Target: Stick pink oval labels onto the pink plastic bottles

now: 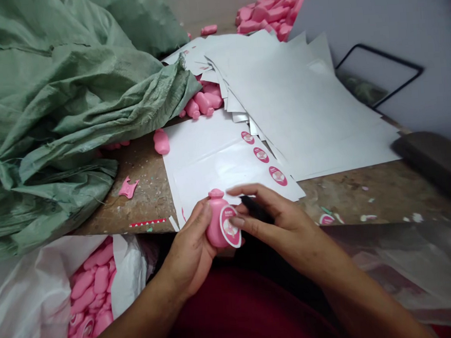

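Observation:
My left hand [194,243] is closed around a small pink plastic bottle [214,224], held neck up above the table's front edge. An oval pink-and-white sticker [229,226] lies against the bottle's front, its lower right edge standing off the surface. My right hand [271,220] is beside it, thumb touching the sticker's face and index finger stretched apart near the neck. Its other fingers are partly hidden. Behind the hands, a sheet of stickers [209,154] lies on the table, with several oval stickers [261,155] left along its right side.
Large white sheets [307,117] are stacked at the right. A green woven sack [50,99] covers the left, with pink bottles [204,103] at its mouth. A white bag [29,296] of pink bottles stands below the table [339,197]. More bottles [268,11] are heaped at the back.

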### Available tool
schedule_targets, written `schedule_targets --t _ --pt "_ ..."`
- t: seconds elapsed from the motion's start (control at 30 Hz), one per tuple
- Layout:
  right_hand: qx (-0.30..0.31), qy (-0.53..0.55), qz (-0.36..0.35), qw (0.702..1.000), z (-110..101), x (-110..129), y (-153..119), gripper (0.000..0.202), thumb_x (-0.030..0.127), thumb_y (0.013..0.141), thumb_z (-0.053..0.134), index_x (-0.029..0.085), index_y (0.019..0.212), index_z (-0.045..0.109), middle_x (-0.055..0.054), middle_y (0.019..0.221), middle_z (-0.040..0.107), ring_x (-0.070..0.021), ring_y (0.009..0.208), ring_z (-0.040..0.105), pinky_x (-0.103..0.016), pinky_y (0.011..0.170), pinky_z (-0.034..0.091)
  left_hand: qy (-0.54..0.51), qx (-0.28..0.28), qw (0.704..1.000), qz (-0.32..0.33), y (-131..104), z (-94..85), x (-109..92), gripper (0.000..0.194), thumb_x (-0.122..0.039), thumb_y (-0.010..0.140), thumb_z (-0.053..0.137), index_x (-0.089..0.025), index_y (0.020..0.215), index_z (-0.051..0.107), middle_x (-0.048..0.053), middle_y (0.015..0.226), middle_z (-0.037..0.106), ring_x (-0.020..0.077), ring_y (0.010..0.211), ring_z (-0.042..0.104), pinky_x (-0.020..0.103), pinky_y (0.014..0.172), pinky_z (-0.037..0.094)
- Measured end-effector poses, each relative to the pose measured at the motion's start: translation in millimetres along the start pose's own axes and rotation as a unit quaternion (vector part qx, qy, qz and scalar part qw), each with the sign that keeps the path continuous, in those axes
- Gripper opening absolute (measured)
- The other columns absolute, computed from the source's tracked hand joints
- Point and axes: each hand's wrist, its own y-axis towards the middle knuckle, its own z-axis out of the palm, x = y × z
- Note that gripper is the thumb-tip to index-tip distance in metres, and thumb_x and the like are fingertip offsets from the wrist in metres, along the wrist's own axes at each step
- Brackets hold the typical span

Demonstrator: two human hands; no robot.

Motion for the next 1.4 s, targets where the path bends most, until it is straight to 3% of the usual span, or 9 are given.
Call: schedule_targets --t 0.1,0.23,0.67,0.97,1.23,1.4 --pt "-0.002 0.003 0.026 1.0 1.1 -0.9 -2.1 0.042 0.034 0.082 0.067 0.028 0.122 0.054 0.001 0.09 0.067 -0.017 0.079 0.063 -0.029 0.066 0.051 -0.002 -0.012 1.0 -0.009 1.6 1.4 0.7 0.033 -0.042 0.098 0.049 -0.02 0.122 0.056 0.008 0.102 0.069 0.0137 0.077 0.065 0.022 0.057 0.054" --pt "-0.004 -0.013 0.04 0.999 3.1 0.0 -5.8 0.035 0.037 0.086 0.063 0.029 0.118 0.051 0.0 0.089 0.065 -0.017 0.079 0.064 -0.027 0.062 0.05 0.004 -0.026 1.0 -0.012 2.7 4.6 0.3 0.037 -0.044 0.1 0.041 -0.02 0.121 0.059 0.008 0.1 0.069 0.0139 0.076 0.065 0.025 0.06 0.056" --pt "-0.029 -0.051 0.019 0.998 6.1 -0.7 -4.7 0.032 0.037 0.087 0.06 0.028 0.116 0.049 0.003 0.079 0.063 -0.0148 0.068 0.061 -0.026 0.057 0.046 0.002 -0.022 1.0 0.015 3.3 5.5 5.4 0.04 -0.05 0.097 0.047 -0.021 0.123 0.059 0.01 0.108 0.068 0.0206 0.094 0.066 0.03 0.073 0.055" --pt "-0.027 -0.046 0.023 0.998 8.8 -4.3 -1.6 0.033 0.039 0.088 0.06 0.029 0.117 0.05 0.001 0.088 0.067 -0.0164 0.076 0.064 -0.027 0.061 0.048 0.03 -0.013 0.999 0.036 2.8 2.3 5.5 0.038 -0.048 0.097 0.049 -0.021 0.122 0.06 0.007 0.105 0.065 0.0175 0.093 0.063 0.027 0.073 0.054" --pt "-0.033 -0.07 0.013 0.997 7.8 -0.6 -1.1 0.03 0.037 0.087 0.06 0.027 0.114 0.051 0.002 0.083 0.065 -0.0155 0.071 0.062 -0.027 0.06 0.046 0.045 -0.028 0.997 0.05 3.5 2.5 5.1 0.028 -0.038 0.098 0.051 -0.023 0.117 0.064 0.003 0.104 0.066 0.0121 0.094 0.061 0.023 0.08 0.051" --pt "-0.038 -0.096 -0.002 0.995 8.0 0.3 -0.6 0.028 0.034 0.088 0.057 0.027 0.115 0.052 0.003 0.078 0.064 -0.0152 0.068 0.061 -0.027 0.06 0.045 0.098 -0.011 0.994 0.044 0.4 3.0 4.2 0.031 -0.041 0.096 0.055 -0.026 0.123 0.059 0.003 0.115 0.065 0.0161 0.107 0.06 0.027 0.089 0.049"
